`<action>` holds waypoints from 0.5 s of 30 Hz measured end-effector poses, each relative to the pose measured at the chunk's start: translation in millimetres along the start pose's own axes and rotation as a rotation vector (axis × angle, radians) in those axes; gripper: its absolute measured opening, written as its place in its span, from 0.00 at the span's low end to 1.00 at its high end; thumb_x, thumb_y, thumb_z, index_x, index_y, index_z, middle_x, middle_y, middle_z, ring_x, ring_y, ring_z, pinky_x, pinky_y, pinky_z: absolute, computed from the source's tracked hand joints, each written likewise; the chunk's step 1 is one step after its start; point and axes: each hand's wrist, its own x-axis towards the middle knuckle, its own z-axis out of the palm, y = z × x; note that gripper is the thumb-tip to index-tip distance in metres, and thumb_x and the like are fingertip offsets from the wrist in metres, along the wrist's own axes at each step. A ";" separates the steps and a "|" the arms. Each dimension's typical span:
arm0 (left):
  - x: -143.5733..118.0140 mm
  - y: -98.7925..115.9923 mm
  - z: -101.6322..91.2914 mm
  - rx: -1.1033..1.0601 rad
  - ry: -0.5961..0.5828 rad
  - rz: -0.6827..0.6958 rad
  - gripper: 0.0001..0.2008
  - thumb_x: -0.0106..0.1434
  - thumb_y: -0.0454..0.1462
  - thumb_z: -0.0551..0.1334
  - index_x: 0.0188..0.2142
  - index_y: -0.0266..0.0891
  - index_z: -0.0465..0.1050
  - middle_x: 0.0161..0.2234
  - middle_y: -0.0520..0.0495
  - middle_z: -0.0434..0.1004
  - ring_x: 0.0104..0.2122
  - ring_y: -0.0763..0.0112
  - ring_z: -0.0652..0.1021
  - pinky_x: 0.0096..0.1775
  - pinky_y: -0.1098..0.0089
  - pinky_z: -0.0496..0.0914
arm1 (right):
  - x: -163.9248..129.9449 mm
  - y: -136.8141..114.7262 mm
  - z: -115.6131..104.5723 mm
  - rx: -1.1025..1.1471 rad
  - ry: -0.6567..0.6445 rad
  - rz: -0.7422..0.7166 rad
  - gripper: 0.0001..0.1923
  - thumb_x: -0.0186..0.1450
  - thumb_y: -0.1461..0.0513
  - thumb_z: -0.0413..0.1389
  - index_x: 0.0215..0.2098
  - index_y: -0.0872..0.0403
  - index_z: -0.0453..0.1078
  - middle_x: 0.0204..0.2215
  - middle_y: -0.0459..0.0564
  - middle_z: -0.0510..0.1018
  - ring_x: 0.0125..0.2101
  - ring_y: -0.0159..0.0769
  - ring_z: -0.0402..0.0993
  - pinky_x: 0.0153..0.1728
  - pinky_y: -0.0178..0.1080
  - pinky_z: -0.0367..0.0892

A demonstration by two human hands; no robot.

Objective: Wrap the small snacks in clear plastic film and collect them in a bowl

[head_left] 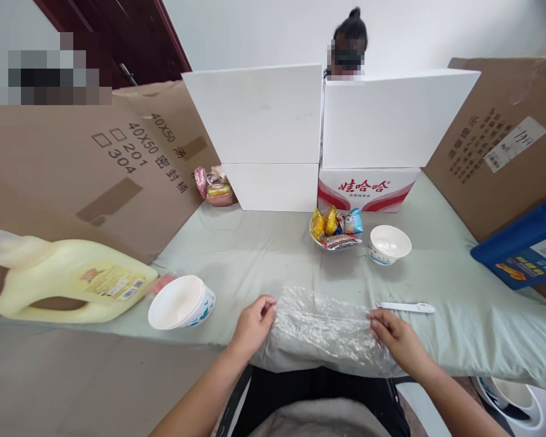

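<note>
A crinkled sheet of clear plastic film, perhaps a flattened bag, is stretched along the near edge of the cloth-covered table. My left hand pinches its left end between thumb and fingers. At the right end, my right hand grips the film the same way. Just beyond my right hand lies a white utility knife. A white paper bowl with blue print is tilted to the left of my left hand. Farther back, another white bowl stands upright.
A bowl of wrapped snacks sits mid-table; more packaged snacks are at back left. White panels and a red-white carton stand behind. Cardboard boxes, a yellow jug and a blue jug flank the sides. A person is beyond.
</note>
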 end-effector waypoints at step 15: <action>5.9 10.8 29.3 0.471 0.166 0.256 0.12 0.67 0.35 0.54 0.46 0.35 0.72 0.37 0.40 0.77 0.39 0.55 0.77 0.44 0.55 0.69 | -15.5 17.4 26.7 -0.493 0.302 -0.060 0.19 0.65 0.57 0.43 0.51 0.54 0.64 0.31 0.51 0.76 0.36 0.44 0.76 0.36 0.43 0.68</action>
